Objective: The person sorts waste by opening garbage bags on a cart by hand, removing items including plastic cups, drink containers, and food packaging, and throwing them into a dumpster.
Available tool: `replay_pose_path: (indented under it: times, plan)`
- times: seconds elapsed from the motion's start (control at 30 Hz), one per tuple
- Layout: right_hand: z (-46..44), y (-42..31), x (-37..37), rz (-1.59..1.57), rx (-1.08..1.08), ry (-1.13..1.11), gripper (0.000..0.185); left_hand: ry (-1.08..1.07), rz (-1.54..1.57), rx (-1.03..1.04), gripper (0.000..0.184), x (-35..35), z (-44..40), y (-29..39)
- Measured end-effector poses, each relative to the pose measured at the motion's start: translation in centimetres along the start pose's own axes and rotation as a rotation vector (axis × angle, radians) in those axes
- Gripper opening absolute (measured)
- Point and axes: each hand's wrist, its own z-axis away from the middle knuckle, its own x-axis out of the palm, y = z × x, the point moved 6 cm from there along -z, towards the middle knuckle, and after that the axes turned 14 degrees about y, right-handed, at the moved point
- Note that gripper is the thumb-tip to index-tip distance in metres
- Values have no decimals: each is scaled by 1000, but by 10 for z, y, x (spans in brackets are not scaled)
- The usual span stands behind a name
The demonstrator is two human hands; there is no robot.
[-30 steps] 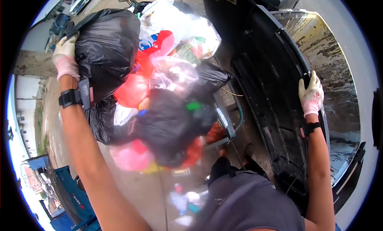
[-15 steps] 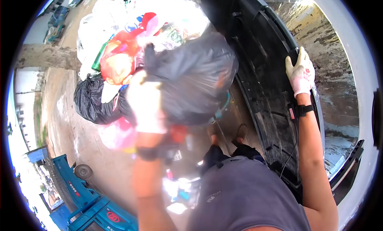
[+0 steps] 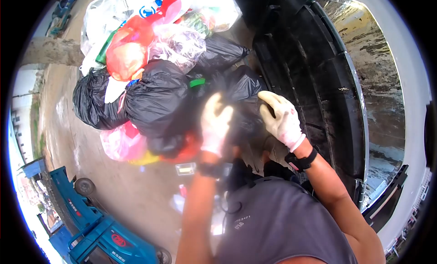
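Observation:
My left hand (image 3: 215, 123), in a pale glove with a pink cuff, is blurred at the near side of the pile, against dark plastic; its grip is unclear. My right hand (image 3: 282, 120), gloved alike, has thumb and forefinger apart beside a blurred black bag (image 3: 248, 88) between my hands. Left of them a full black bag (image 3: 159, 93) lies on the heap, with another black bag (image 3: 98, 100) farther left. Above are a red bag (image 3: 125, 56), a clear bag (image 3: 177, 45) and white bags (image 3: 214, 2). A pink bag (image 3: 123, 141) hangs low.
A large black bin (image 3: 309, 77) runs along the right, beside a dirty, paint-worn metal container (image 3: 375, 77). Blue vehicles (image 3: 107, 241) stand at the lower left. Small litter (image 3: 182, 191) lies on the ground near my body.
My left hand has moved from the pile's far left to its near right side, and the large black bag left that upper-left spot. My right hand has let go of the bin's edge and moved left.

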Motion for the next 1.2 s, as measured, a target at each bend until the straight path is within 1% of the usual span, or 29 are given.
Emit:
replay_pose_path:
  times: [0.07, 0.17, 0.27, 0.3, 0.4, 0.43, 0.5, 0.53, 0.57, 0.6, 0.67, 0.7, 0.8, 0.83, 0.93, 0.97, 1.13, 1.2]
  plan:
    - [-2, -4, 24, 22, 35, -98, 28, 17, -10, 43, 57, -10, 5, -3]
    - [-9, -9, 50, 87, -20, -266, 31, 48, -19, 50, 56, -19, 7, -3]
    - [-13, -7, 62, 107, 135, -422, 34, 74, 18, 80, 55, -20, 9, -4]
    - [-14, -10, 61, 79, 211, -424, 39, 83, 36, 101, 55, -21, 9, -4]
    - [-11, -25, 60, 88, 268, -422, 42, 104, -5, 140, 55, -22, 7, -9]
    - [-5, -21, 65, 120, 233, -377, 42, 105, 39, 138, 55, -21, 7, -9]
    - [1, -18, 78, 220, 193, -386, 40, 101, 123, 134, 55, -19, 9, -5]
    - [3, -15, 82, 270, 173, -389, 39, 99, 116, 121, 55, -19, 10, -3]
    - [2, -16, 80, 241, 145, -295, 31, 97, 108, 108, 54, -19, 11, 0]
    - [-1, -17, 77, 240, 149, -285, 28, 96, 99, 95, 54, -19, 12, 0]
    - [-10, -20, 72, 236, 157, -264, 22, 107, -8, 163, 52, -21, 12, 0]
    - [-11, -21, 68, 231, 93, -174, 18, 113, -62, 198, 51, -22, 12, 0]
    - [-14, -18, 62, 231, 63, -69, 18, 152, -363, 441, 49, -18, 15, 7]
    - [-14, -18, 62, 240, 54, -66, 18, 176, -399, 428, 46, -16, 17, 12]
    - [-16, -18, 63, 245, 51, -67, 20, 200, -555, 557, 40, -11, 18, 18]
    - [-16, -17, 64, 253, 50, -74, 19, 153, -599, 490, 34, -9, 16, 16]
    - [-19, -15, 65, 280, 8, -63, 18, 25, -732, 496, 24, -7, 12, 24]
    - [-22, -13, 67, 330, -22, -118, 22, -2, -771, 504, 22, -9, 12, 27]
